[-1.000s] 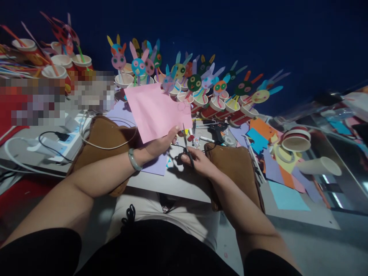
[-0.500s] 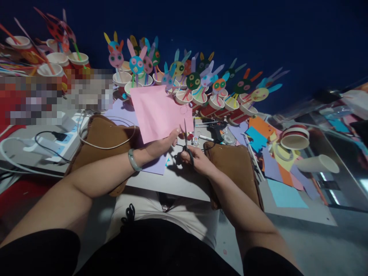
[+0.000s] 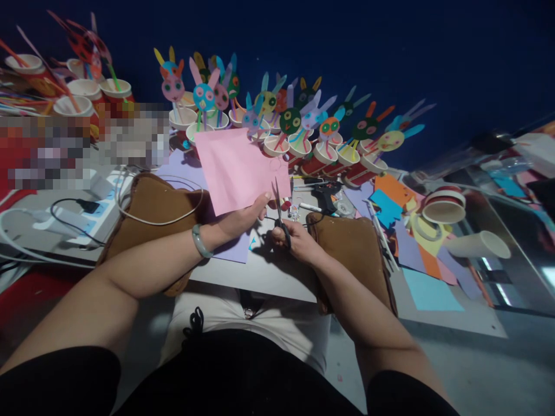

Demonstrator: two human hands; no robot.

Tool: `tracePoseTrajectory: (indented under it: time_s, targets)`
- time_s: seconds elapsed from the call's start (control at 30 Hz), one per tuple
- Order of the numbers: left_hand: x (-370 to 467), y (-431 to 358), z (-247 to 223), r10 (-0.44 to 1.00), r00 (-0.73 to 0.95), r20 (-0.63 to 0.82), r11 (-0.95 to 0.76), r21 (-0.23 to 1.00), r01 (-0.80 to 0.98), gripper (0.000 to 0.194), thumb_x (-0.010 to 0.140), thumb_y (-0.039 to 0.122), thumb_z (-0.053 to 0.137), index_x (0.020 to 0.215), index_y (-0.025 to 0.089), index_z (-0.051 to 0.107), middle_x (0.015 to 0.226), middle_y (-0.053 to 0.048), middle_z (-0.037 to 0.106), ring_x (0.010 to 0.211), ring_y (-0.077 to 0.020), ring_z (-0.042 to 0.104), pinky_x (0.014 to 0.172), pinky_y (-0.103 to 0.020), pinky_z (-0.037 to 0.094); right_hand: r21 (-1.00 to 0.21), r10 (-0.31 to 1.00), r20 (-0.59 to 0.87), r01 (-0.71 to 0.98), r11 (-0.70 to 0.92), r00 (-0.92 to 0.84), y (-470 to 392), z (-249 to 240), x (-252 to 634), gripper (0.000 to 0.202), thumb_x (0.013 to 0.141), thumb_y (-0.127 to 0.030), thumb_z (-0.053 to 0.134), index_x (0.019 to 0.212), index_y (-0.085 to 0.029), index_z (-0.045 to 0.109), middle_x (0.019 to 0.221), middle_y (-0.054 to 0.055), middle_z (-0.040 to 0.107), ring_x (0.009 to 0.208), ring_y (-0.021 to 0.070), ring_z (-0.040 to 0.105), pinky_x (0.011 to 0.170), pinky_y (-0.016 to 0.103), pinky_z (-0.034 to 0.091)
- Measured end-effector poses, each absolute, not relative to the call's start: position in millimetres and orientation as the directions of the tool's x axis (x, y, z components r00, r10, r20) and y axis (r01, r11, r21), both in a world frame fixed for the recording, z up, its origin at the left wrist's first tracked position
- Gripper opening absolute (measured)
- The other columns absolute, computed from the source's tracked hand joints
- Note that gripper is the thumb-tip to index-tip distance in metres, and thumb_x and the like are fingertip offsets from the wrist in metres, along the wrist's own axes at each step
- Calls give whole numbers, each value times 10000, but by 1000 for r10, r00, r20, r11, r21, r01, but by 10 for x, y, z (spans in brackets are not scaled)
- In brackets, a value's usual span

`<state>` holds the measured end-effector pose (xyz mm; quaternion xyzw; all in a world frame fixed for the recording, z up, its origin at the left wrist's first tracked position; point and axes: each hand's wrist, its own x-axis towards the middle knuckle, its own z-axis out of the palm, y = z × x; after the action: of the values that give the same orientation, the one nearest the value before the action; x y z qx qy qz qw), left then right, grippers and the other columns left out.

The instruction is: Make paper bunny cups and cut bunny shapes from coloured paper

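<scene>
A pink paper sheet (image 3: 234, 170) is held up in the middle by its lower right part, pinched in my left hand (image 3: 255, 212). A small circle outline shows near the sheet's right edge. My right hand (image 3: 295, 238) is closed round the handles of black-handled scissors (image 3: 278, 211). Their blades point up at the right part of the sheet and look nearly closed. Beneath my left wrist lies a purple sheet (image 3: 232, 249) on the table.
Behind stand several red-and-white cups (image 3: 325, 156) with paper rabbit heads. Brown pads (image 3: 353, 254) lie under both forearms. A glue gun (image 3: 327, 193) and a marker (image 3: 310, 208) lie beyond my right hand. Coloured paper scraps (image 3: 416, 254) are at right, a power strip (image 3: 102, 211) at left.
The scissor blades have come closer together beside the pink sheet. Both hands are almost where they were, and the whole view has shifted very slightly.
</scene>
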<state>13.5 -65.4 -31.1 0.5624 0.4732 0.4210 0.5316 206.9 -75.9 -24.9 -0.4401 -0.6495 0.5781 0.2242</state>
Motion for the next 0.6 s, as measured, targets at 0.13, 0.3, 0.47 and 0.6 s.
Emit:
tracePoseTrajectory:
  time_s: [0.13,0.3,0.47,0.6]
  targets:
    - [132,-667,-272,979,200,-40,19,994,106,569,982,699,445,663,234,521,684,-7,581,748,-174,601,922,-354,511,-952,838,-205,303,-49,-507,-758,-249,2062,717,701,-905,670,614,-220,480,550,-44,451,542,98,372,539,283,280]
    - [133,-660,-289,978,203,-43,24,995,97,573,981,706,440,661,235,503,676,4,557,720,-164,579,900,-344,510,-949,842,-222,305,-72,-492,-772,-244,2049,723,691,-908,675,612,-225,449,536,-52,425,527,93,349,518,280,256]
    - [134,-649,-318,979,204,-16,-5,995,103,561,981,693,454,660,236,507,693,3,573,734,-164,585,915,-338,497,-949,839,-231,303,-84,-492,-780,-234,2042,719,698,-900,677,619,-227,438,538,-55,406,521,85,332,508,281,235]
    - [141,-649,-320,982,187,-10,-7,996,94,556,986,673,452,652,232,515,706,-1,581,731,-163,583,930,-341,484,-945,835,-238,316,-81,-496,-782,-237,2038,721,704,-905,661,613,-226,437,532,-55,407,513,81,330,496,277,231]
